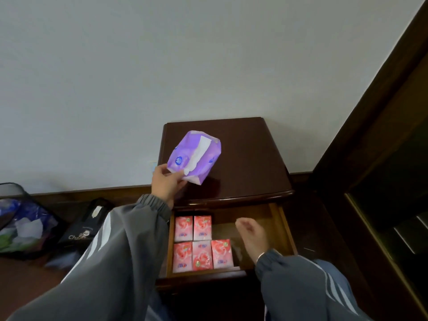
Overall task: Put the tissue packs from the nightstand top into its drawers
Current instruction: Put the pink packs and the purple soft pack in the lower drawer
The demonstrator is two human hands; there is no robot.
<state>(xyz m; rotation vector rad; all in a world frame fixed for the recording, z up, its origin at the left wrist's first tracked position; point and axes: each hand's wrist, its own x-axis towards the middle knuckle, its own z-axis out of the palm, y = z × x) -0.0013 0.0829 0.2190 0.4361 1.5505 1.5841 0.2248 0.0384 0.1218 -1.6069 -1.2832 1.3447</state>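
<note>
On the floor at the far left stands a mesh bin, and beside it a black bag. The left hand pinches the near corner of a purple tissue pack, tilted over the left part of the nightstand top. Below, the top drawer is pulled open; five pink tissue packs lie in its left half. The right hand, blurred, hangs over the drawer's right half, fingers loose and holding nothing.
</note>
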